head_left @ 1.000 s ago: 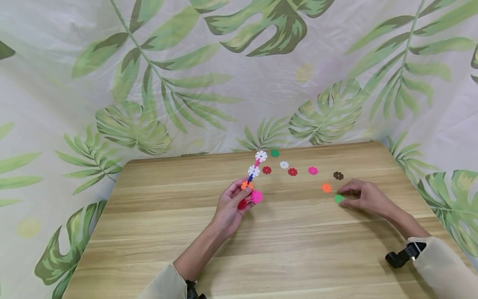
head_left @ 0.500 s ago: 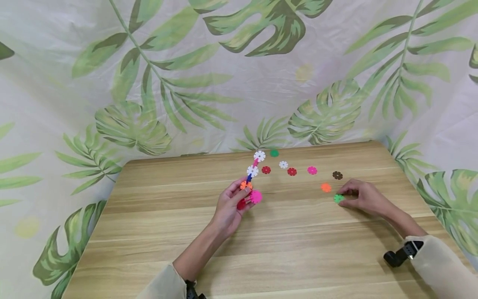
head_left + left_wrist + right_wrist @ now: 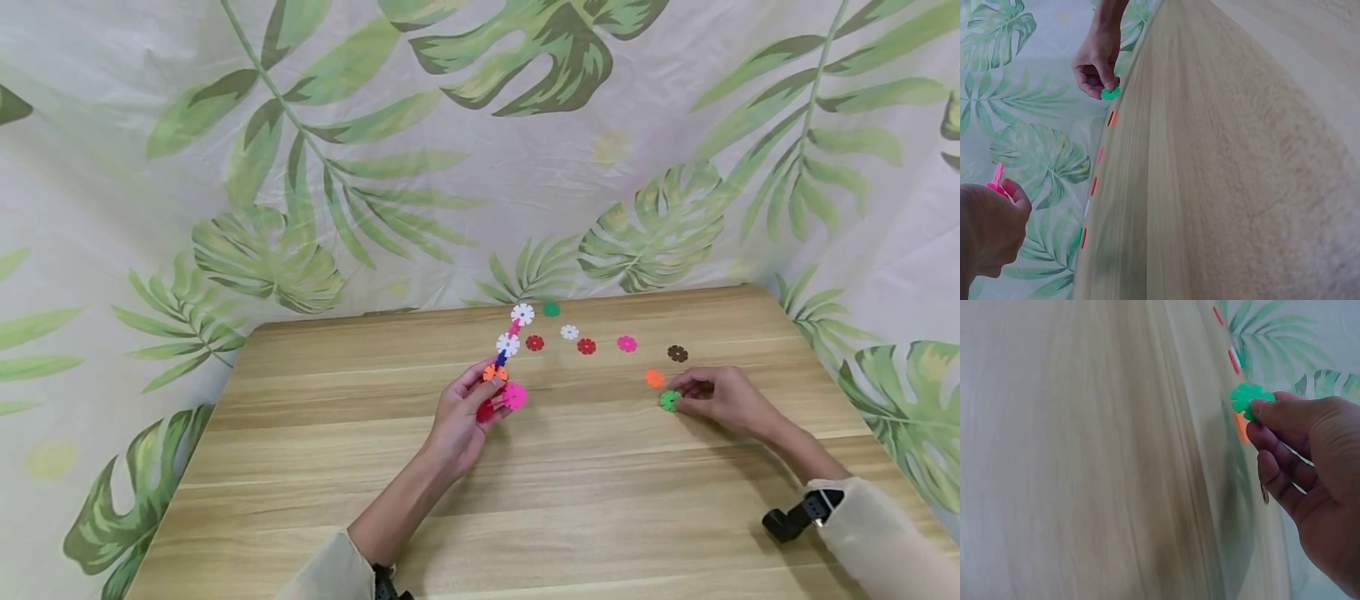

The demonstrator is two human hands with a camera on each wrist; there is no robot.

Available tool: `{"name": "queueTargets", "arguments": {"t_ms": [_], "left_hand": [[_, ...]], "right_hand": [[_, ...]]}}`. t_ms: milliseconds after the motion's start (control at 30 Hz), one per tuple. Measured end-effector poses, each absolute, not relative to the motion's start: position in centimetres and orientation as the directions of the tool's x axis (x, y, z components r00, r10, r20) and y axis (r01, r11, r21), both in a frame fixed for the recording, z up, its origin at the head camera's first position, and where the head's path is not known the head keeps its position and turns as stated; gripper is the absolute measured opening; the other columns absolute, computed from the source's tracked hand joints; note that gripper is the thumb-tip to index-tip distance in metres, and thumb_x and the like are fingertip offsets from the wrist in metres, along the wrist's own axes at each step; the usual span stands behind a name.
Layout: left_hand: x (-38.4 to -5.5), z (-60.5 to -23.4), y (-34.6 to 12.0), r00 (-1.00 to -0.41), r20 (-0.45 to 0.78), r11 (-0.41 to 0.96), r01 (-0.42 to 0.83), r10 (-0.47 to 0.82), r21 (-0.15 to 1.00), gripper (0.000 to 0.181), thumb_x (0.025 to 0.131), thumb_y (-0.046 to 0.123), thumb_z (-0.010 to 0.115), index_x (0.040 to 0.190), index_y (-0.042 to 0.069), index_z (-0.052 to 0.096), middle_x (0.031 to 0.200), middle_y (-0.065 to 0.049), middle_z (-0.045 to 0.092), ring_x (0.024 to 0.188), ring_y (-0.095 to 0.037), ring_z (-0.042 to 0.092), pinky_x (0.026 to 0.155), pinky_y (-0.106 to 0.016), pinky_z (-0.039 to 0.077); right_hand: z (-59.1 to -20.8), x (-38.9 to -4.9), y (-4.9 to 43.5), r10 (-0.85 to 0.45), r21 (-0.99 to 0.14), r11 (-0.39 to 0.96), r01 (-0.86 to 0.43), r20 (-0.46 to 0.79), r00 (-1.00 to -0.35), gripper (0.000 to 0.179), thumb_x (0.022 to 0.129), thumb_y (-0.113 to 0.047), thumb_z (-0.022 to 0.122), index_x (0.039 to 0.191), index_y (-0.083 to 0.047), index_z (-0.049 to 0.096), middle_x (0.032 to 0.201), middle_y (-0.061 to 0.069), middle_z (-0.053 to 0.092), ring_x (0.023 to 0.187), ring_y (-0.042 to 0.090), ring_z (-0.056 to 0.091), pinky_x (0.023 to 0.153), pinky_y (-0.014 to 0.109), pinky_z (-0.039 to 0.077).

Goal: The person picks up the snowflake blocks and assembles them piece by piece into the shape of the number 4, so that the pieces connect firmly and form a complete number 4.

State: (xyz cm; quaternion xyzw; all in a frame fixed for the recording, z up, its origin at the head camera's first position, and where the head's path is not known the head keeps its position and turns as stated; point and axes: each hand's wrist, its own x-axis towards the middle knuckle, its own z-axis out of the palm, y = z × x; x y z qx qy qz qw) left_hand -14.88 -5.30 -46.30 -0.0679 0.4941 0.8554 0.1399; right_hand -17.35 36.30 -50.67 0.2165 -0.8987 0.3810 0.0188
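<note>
My left hand grips a chain of joined notched plastic discs above the table. An orange disc lies under its thumb, and a pink disc and a red disc sit at the near end. Beyond the fingers the chain runs away through a dark blue piece, a white disc, a pink piece and another white disc. Between thumb and fingertips, my right hand pinches a green snowflake disc, lifted off the wood in the right wrist view.
Loose discs lie along the far part of the wooden table: dark green, white, red, pink, brown and orange. A leaf-patterned cloth hangs behind the table.
The right hand has taken up the green disc from the table and moved slightly left with it. The left hand and its chain have stayed in place.
</note>
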Motion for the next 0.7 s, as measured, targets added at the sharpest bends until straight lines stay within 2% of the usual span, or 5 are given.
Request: {"name": "queueTargets", "arguments": {"t_ms": [233,500,700], "left_hand": [[-14.9,-46.1,-5.1,-0.952,-0.263,-0.465,-0.307,0.159,0.830,0.043,0.106,0.002,0.058,0.149,0.008,0.057,0.122,-0.008,0.065,0.102,-0.015,0.066,0.088,-0.027,0.060],[-15.0,-46.1,-5.0,-0.955,-0.252,-0.478,-0.297,0.158,0.827,0.040,0.105,0.001,0.058,0.145,0.005,0.059,0.112,-0.003,0.066,0.098,-0.014,0.066,0.084,-0.026,0.059],[-15.0,-46.0,-5.0,-0.953,-0.256,-0.470,-0.302,0.160,0.829,0.040,0.106,0.004,0.060,0.145,0.008,0.060,0.124,-0.009,0.063,0.100,-0.015,0.066,0.086,-0.028,0.059]], "right_hand": [[-50.0,-17.2,33.9,-0.336,-0.677,0.595,-0.433,0.280,-0.899,0.020,0.083,0.003,0.087,0.100,-0.008,0.082,0.093,0.002,0.079,0.079,0.003,0.067,0.068,0.018,0.057],[-48.8,-17.0,30.5,-0.350,-0.735,0.477,-0.482,0.344,-0.871,0.020,0.086,0.003,0.085,0.102,-0.009,0.082,0.094,0.003,0.079,0.079,0.007,0.068,0.071,0.021,0.059],[-48.0,-16.7,27.8,-0.362,-0.780,0.360,-0.511,0.388,-0.847,0.021,0.088,0.005,0.082,0.105,-0.009,0.081,0.094,0.005,0.078,0.079,0.013,0.068,0.071,0.023,0.059]]}}
